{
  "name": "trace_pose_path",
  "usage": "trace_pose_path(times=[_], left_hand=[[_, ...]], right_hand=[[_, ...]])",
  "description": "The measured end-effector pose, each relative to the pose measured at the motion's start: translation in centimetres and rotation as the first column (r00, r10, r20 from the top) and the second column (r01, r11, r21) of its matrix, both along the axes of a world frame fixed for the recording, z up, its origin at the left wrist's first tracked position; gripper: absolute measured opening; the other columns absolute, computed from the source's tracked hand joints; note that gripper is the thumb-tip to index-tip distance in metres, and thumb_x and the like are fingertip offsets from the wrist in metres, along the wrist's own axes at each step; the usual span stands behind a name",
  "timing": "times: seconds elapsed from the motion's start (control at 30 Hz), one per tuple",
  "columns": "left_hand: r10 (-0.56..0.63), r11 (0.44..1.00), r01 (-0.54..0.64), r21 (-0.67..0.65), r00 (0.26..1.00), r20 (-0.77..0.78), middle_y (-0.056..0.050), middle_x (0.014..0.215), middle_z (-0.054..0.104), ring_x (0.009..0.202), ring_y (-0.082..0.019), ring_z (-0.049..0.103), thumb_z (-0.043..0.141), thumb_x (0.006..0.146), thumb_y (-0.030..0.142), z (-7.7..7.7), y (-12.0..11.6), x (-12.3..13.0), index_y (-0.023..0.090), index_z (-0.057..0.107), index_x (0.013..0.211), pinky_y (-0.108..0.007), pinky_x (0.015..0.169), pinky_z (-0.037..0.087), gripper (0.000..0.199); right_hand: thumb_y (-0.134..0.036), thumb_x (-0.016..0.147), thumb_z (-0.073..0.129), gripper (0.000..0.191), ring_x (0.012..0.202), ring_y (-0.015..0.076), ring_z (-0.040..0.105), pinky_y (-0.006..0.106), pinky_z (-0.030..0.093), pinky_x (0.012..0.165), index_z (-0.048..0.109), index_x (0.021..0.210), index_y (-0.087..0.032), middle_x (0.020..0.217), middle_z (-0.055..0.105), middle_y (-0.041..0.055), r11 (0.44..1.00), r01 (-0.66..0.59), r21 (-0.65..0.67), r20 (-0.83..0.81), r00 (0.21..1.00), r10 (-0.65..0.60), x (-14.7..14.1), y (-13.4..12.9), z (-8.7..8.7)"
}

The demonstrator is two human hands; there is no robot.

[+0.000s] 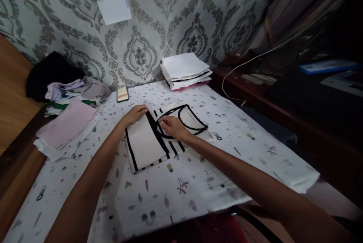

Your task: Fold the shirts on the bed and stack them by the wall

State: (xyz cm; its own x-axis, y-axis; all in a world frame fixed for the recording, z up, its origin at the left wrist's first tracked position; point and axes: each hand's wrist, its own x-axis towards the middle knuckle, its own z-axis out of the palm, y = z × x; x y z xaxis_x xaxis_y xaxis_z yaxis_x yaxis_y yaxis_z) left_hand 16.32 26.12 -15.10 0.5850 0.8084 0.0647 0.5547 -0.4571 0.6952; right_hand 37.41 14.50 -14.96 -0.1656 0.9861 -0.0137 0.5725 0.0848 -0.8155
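Observation:
A white garment with black trim (144, 142) lies partly folded on the patterned white cloth (198, 182) over the table. Its left part is folded inward, and the black-edged neckline shows at the right. My left hand (136, 114) rests at the top edge of the folded part, fingers bent together on the fabric. Over the middle of the garment, beside the black band, my right hand (171, 126) has its fingers curled together at the fabric; whether cloth is between them cannot be made out.
Folded white clothes (185, 67) are stacked by the wall. A phone-like object (122, 94) lies left of them. Pink and white cloths (68, 123) and a heap of clothes (93, 89) lie at the left. A white cable (249, 61) hangs at the right near a dark red surface.

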Motion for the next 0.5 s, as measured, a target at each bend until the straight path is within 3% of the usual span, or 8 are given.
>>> trace_pose_path(times=[0.07,0.17,0.27,0.4,0.5], left_hand=[[0.015,1.0,-0.015,0.003,1.0,0.002,0.0,0.074,0.059,0.07,-0.016,0.051,0.046,0.086,0.045,0.2,-0.2,-0.3,0.018,0.061,0.081,-0.027,0.068,0.044,0.031],[0.036,0.999,-0.036,0.011,0.999,-0.009,0.0,0.073,0.059,0.067,-0.016,0.051,0.045,0.087,0.044,0.3,-0.4,-0.5,0.018,0.063,0.085,-0.027,0.065,0.044,0.032],[0.06,0.997,-0.058,0.055,0.998,-0.031,-0.001,0.079,0.064,0.074,-0.017,0.056,0.043,0.09,0.039,0.1,-0.2,-0.2,0.018,0.064,0.088,-0.028,0.072,0.046,0.029],[0.119,0.985,-0.107,0.139,0.989,-0.084,-0.003,0.087,0.069,0.086,-0.02,0.061,0.045,0.091,0.032,-0.7,0.2,1.0,0.02,0.062,0.084,-0.03,0.084,0.046,0.022],[0.206,0.963,-0.175,0.205,0.969,-0.136,-0.005,0.086,0.069,0.088,-0.023,0.062,0.05,0.091,0.031,-1.4,0.0,1.9,0.021,0.061,0.083,-0.033,0.084,0.045,0.017]], right_hand=[[-0.018,0.086,0.059,0.016,0.057,0.0108,0.056,0.023,0.043,0.061,0.069,0.098,-0.015,0.069,0.064,-0.0015,1.0,0.01,0.004,0.015,1.0,-0.01,-1.1,1.9,-0.3],[-0.015,0.081,0.063,0.004,0.056,0.0105,0.054,0.022,0.041,0.059,0.066,0.081,-0.016,0.066,0.062,-0.0022,0.999,0.023,-0.029,0.017,1.0,-0.022,-2.2,3.5,-0.8],[-0.016,0.081,0.062,0.012,0.051,0.0093,0.05,0.021,0.038,0.054,0.06,0.07,-0.017,0.057,0.057,-0.0045,0.998,0.008,-0.056,-0.023,1.0,-0.009,-2.3,3.8,-1.3],[-0.019,0.083,0.058,0.019,0.04,0.0079,0.04,0.019,0.03,0.044,0.056,0.064,-0.018,0.043,0.045,-0.0081,0.982,-0.024,-0.185,-0.184,0.983,-0.01,-1.8,3.6,-1.9],[-0.014,0.078,0.059,0.019,0.037,0.0076,0.042,0.019,0.031,0.043,0.055,0.06,-0.018,0.039,0.046,-0.0077,0.979,-0.003,-0.203,-0.184,0.982,-0.035,-1.7,3.7,-2.1]])
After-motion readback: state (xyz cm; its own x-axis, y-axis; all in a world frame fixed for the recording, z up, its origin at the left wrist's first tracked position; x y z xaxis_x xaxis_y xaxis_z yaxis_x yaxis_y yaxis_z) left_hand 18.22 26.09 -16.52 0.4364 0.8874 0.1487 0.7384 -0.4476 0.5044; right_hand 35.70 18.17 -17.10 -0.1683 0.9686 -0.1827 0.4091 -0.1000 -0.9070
